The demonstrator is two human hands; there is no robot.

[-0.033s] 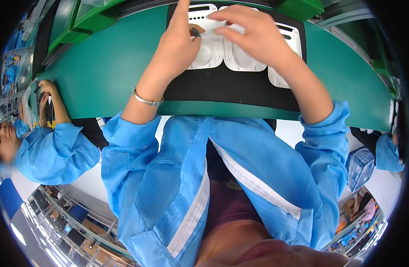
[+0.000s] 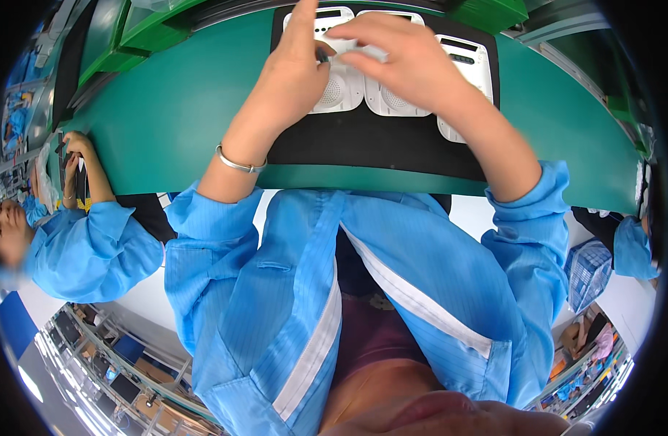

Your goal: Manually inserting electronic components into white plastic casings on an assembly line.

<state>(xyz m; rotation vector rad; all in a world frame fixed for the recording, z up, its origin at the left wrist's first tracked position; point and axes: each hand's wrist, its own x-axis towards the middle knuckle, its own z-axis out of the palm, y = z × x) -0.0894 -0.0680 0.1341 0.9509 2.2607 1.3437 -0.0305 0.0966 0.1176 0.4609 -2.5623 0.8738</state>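
Observation:
Three white plastic housings lie on a black mat at the far side of the bench. The left housing (image 2: 342,100) and the middle housing (image 2: 396,106) show round speaker grilles, and the right housing (image 2: 464,61) has a dark slot with small dark dots. Over the left one, my left hand (image 2: 294,83) pinches a small dark piece (image 2: 321,54) between thumb and fingers, its index finger pointing away from me. What the piece is I cannot make out. My right hand (image 2: 414,65) hovers above the middle housing, thumb and forefinger apart and nothing visible between them.
The black mat (image 2: 377,145) rests on a green bench top (image 2: 188,123). Green bins (image 2: 486,13) line the far edge. At the left, a co-worker in a blue jacket (image 2: 94,251) has both hands near the bench end. A blue checked bag (image 2: 589,272) is at the right.
My right hand has shifted slightly left, closer to my left hand, baring more of the right housing. My left hand still pinches the small dark piece.

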